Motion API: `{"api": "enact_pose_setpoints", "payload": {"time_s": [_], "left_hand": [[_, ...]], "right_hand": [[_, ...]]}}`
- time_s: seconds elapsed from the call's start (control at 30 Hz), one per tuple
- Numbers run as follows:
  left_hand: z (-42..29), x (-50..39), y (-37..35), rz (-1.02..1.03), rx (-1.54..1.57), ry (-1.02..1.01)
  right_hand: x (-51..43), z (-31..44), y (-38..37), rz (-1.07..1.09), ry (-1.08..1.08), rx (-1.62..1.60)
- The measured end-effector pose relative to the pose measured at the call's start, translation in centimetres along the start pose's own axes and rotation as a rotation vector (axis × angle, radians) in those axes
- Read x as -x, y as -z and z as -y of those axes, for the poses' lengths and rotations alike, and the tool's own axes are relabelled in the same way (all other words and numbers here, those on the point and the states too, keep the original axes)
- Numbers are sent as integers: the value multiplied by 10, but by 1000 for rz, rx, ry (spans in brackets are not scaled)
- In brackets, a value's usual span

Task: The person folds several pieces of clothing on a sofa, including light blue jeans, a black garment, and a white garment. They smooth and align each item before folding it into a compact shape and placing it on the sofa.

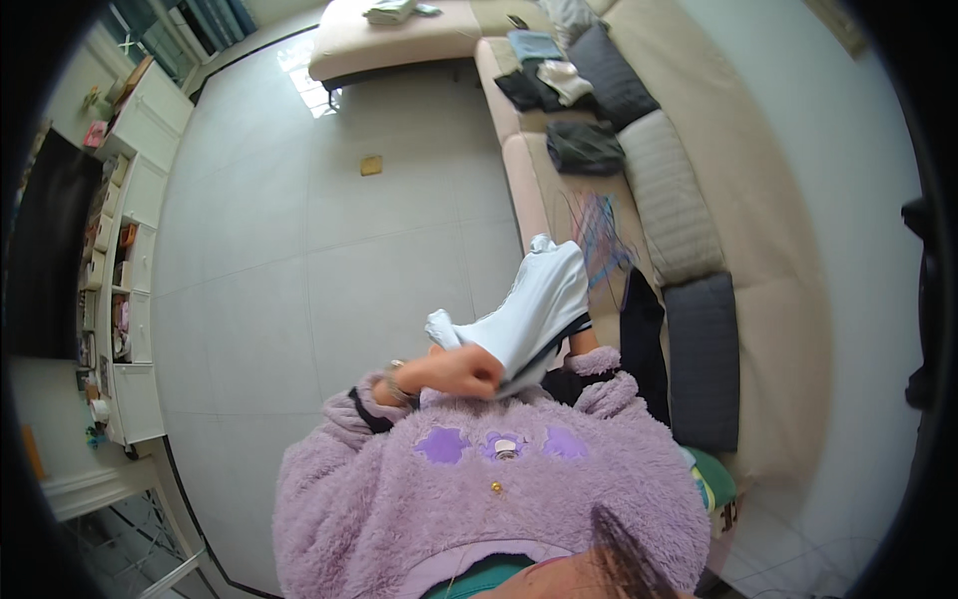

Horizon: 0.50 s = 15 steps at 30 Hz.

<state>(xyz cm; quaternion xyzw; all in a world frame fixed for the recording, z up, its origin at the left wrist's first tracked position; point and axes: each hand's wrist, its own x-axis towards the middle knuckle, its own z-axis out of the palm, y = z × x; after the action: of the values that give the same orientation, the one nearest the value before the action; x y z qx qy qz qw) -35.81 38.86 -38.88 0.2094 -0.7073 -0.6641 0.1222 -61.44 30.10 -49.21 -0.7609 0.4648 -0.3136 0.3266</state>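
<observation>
A pale blue garment with dark trim (528, 299) hangs bunched in front of my chest. My left hand (473, 372) is closed on its near edge, with a bracelet at the wrist. Of my right hand (584, 342) only the wrist and lower part show at the garment's right side; its fingers are hidden behind the cloth. A tangle of thin blue and purple straps or hangers (601, 232) lies on the sofa just beyond the garment.
The beige sofa (771, 329) runs along the right, with grey cushions (701, 359), a folded dark garment (585, 147) and a heap of clothes (542, 82). More folded cloth (389, 10) sits on the far section. A small yellow item (371, 165) lies on the tiled floor. White cabinets (142, 322) stand left.
</observation>
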Motion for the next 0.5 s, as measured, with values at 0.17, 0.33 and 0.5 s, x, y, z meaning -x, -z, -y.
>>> {"api": "enact_pose_setpoints", "payload": {"time_s": [0.17, 0.33, 0.5], "left_hand": [[-4, 5, 53, 448, 223, -87], [1, 15, 111, 516, 437, -138], [17, 12, 184, 465, 536, -167]], "right_hand": [[-87, 67, -42, 94, -89, -286], [-166, 86, -64, 169, -98, -352], [-249, 77, -84, 288, -92, -302]]}}
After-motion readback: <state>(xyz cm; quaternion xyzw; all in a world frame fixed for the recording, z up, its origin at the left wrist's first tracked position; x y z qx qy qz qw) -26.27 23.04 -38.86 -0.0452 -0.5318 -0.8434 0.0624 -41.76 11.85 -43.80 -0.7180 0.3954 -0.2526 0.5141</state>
